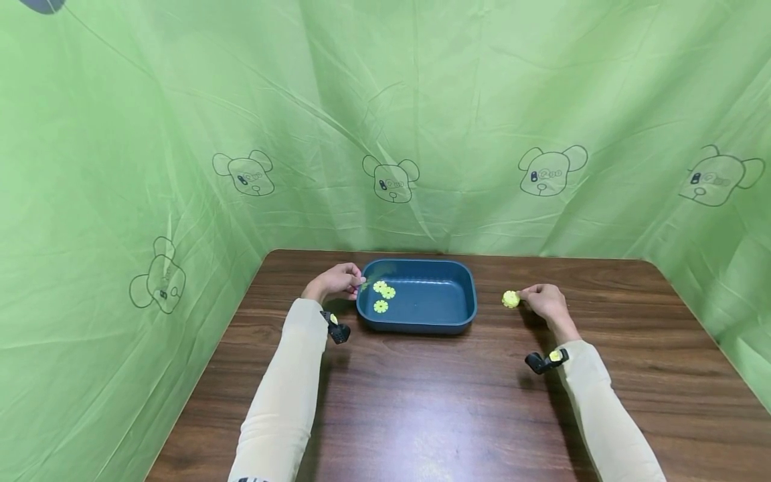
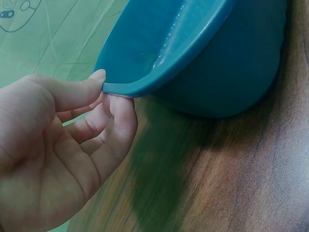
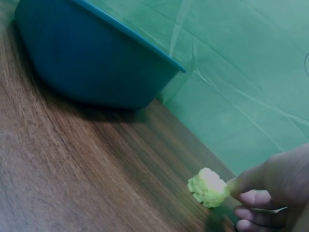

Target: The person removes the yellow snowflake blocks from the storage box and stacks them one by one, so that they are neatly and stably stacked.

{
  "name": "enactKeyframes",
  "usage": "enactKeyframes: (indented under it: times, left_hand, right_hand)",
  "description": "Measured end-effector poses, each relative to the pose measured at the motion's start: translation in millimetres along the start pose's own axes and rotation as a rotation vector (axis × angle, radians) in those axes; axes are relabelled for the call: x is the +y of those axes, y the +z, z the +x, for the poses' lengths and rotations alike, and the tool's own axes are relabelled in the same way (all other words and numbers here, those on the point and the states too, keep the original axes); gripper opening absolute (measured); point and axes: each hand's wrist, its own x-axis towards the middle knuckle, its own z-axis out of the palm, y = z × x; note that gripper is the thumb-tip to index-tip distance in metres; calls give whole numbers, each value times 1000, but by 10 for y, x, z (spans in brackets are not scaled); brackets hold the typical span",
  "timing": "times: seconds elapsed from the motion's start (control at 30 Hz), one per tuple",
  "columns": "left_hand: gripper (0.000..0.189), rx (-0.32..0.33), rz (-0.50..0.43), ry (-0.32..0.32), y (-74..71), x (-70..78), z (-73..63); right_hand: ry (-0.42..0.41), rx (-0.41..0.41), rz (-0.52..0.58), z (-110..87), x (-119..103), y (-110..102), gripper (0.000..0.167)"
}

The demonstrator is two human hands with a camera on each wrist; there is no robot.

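Observation:
A dark blue rectangular basin (image 1: 436, 301) stands on the wooden table. My left hand (image 1: 339, 278) pinches its left rim, thumb on top and fingers curled beneath, as the left wrist view shows. Inside the basin, near its left end, lie three flat yellow flower-shaped pieces (image 1: 381, 306). To the right of the basin, my right hand (image 1: 545, 299) pinches the edge of a short yellow stack of flower-shaped pieces (image 3: 208, 187) with its fingertips. Seen from the right wrist, the stack is tilted, close over the table, and its layers have scalloped edges.
The brown wooden table (image 1: 415, 402) reaches up to a green curtain (image 1: 470, 221) behind and at both sides, printed with bear faces. A black wrist camera (image 1: 339, 331) sits on the left sleeve, another camera (image 1: 539, 363) on the right one.

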Motion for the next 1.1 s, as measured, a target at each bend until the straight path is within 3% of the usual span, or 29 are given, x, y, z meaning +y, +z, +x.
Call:
enactKeyframes:
  times: [0.2,0.6,1.1]
  left_hand:
    - [8,-3,3,-4,3,0,-4]
    - [8,0,1,-3,13,-14,-10]
    - [9,-1,7,1,-14,-29,30]
  right_hand:
    - [-11,41,-2,-60,-32,-13,36]
    - [-166,89,-4,-172,-261,-46,37]
    - [-335,103,68,-286,-854,253,34]
